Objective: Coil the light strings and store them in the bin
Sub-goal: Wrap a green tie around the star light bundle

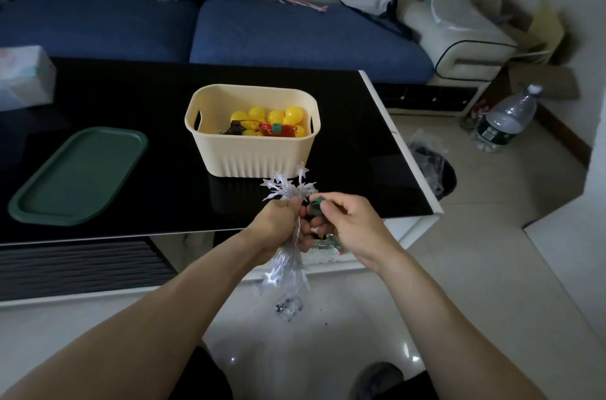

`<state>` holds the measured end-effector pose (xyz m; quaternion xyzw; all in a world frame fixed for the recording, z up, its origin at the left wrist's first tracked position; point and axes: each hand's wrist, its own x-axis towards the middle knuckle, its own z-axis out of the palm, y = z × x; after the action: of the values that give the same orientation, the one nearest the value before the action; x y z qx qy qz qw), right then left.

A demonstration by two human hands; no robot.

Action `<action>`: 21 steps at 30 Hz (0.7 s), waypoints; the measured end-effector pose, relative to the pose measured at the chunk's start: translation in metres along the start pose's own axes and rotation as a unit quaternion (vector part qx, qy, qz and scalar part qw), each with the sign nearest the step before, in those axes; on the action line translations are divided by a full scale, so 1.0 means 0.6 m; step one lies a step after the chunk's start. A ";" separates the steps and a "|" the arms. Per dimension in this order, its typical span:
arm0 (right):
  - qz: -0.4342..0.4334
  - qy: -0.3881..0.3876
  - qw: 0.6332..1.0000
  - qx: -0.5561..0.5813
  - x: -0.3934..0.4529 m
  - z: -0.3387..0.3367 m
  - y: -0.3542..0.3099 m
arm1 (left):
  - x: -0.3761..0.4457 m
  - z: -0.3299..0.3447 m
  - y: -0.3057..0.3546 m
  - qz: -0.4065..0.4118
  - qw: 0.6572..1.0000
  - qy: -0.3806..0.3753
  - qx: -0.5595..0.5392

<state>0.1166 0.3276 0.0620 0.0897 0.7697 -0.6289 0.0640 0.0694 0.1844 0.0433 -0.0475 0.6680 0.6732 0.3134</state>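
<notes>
My left hand (278, 222) grips a bundled string of clear star lights (290, 190); stars stick out above the fist and loops of wire hang below it. My right hand (347, 222) pinches a small green piece (316, 204) right beside the bundle, near the table's front edge. The cream bin (252, 157) stands on the black table just beyond my hands. Inside it lie a string of yellow ball lights (269, 119), a black box and a red coil with a green tie.
A green tray (78, 176) lies on the black table (131, 98) at the left, a white tissue box (23, 78) at the far left. Behind is a blue sofa (295, 35). A plastic bottle (505, 121) and a bagged waste bin (433, 167) stand on the floor at right.
</notes>
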 end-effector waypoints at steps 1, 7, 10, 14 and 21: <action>0.006 0.011 1.000 0.016 -0.004 0.000 0.002 | -0.001 0.002 0.000 0.000 1.000 0.007 0.007; 0.009 0.033 0.996 0.082 -0.010 0.005 0.006 | 0.000 0.006 0.006 -0.029 0.998 0.038 0.031; -0.010 0.046 0.998 0.042 -0.006 0.007 0.009 | -0.003 0.007 0.015 -0.031 0.998 0.037 0.032; -0.010 0.058 0.998 0.027 -0.005 0.006 0.012 | -0.007 0.004 0.021 -0.024 0.999 0.025 0.030; -0.044 0.035 0.998 0.001 -0.009 0.006 0.005 | -0.013 -0.009 0.017 -0.009 1.000 -0.010 0.022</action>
<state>0.1225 0.3243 0.0593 0.0779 0.7737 -0.6286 0.0092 0.0690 0.1776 0.0554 -0.0394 0.6792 0.6559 0.3269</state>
